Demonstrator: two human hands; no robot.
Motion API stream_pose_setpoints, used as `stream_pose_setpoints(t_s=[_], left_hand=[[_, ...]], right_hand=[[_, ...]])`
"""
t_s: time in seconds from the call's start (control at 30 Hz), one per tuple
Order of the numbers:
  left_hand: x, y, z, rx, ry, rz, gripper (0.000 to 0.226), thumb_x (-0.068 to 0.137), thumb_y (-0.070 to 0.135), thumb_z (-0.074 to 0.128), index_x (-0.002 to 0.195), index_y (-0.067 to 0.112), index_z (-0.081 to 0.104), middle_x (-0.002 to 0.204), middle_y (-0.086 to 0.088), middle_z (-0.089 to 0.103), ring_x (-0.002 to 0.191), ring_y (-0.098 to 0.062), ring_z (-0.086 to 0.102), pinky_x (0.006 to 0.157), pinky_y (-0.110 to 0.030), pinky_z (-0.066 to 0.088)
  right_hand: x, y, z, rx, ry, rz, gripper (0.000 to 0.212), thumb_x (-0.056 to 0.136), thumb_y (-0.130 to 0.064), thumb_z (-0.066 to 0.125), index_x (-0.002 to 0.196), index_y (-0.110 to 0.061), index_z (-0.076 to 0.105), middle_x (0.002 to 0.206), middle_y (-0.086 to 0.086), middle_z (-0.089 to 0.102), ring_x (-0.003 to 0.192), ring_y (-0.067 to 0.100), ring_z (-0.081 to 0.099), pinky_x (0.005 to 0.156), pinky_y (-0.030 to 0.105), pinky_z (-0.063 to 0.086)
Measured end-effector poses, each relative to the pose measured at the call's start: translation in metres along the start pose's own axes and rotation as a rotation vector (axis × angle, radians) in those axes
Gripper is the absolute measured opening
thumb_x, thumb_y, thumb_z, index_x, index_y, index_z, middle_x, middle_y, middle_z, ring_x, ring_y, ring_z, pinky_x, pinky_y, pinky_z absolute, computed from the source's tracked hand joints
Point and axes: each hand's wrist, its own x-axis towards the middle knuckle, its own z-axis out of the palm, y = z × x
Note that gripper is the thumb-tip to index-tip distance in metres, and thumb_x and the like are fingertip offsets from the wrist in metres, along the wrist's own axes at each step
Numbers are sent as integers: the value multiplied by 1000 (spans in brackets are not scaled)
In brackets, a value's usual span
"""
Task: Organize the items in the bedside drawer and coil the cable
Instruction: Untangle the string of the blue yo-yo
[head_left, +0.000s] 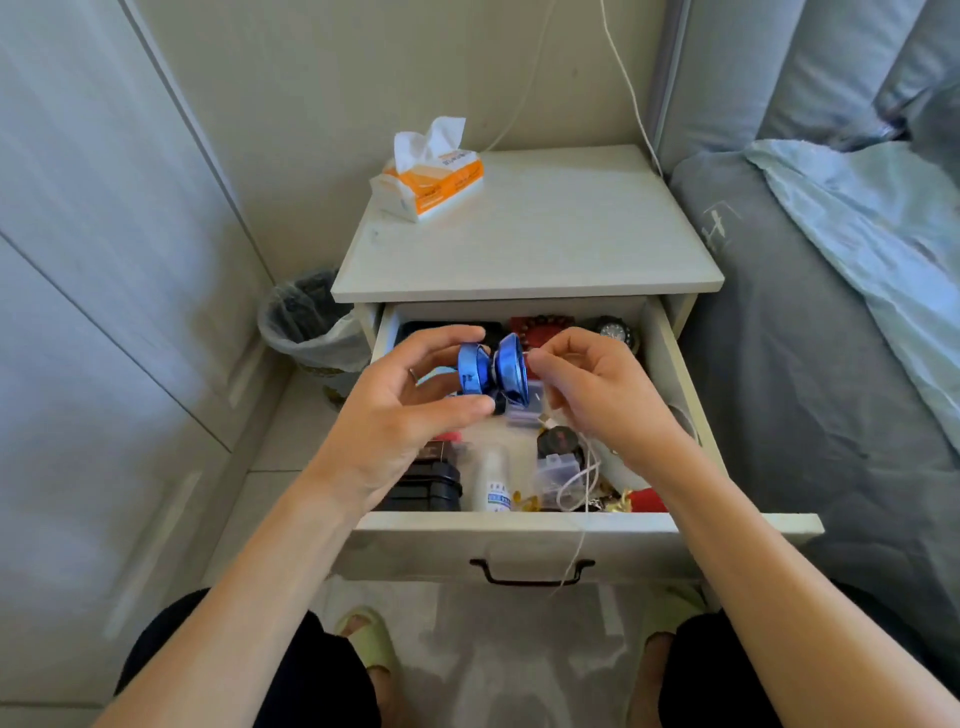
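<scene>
A blue yo-yo (493, 376) is held above the open drawer (670, 364), the left hand (410, 410) grasping it between thumb and fingers. The right hand (597, 395) pinches its white string (582, 483), which trails down over the drawer front. Below lie a black case (431, 488), a white bottle (493, 478) and small clear boxes (558, 467). A tissue pack (431, 182) sits on the nightstand top (545, 244).

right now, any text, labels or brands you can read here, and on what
None can be read.
Tissue pack: blue print on the orange wrapper, too blurred.
White bottle in the drawer: blue label text, too small.
Grey bedding: pale embroidered mark, not legible.
</scene>
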Motion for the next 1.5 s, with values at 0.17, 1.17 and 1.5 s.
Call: stream_pose_setpoints(t_s=[0.17,1.17,1.5], left_hand=[[46,-10,-6,34,53,56,52,68,10,83,116,24,68,112,-3,70,106,-22,68,98,-45,52],[45,-30,-13,276,-236,4,47,76,-10,76,115,15,65,106,2,70,104,-18,68,79,-30,58],[54,-40,-16,322,55,58,49,77,-3,80,114,26,66,111,7,69,112,-14,65,70,-24,60]], right_hand=[[29,7,6,-135,-3,9,16,95,-27,59,88,-14,66,61,-5,61,45,-2,47,52,20,39],[17,3,-20,-188,-37,8,16,94,-30,63,85,-18,71,58,-4,61,49,2,49,50,14,42],[3,2,-16,-227,-523,212,24,99,-34,54,92,-20,72,61,-5,60,55,11,53,60,28,49]])
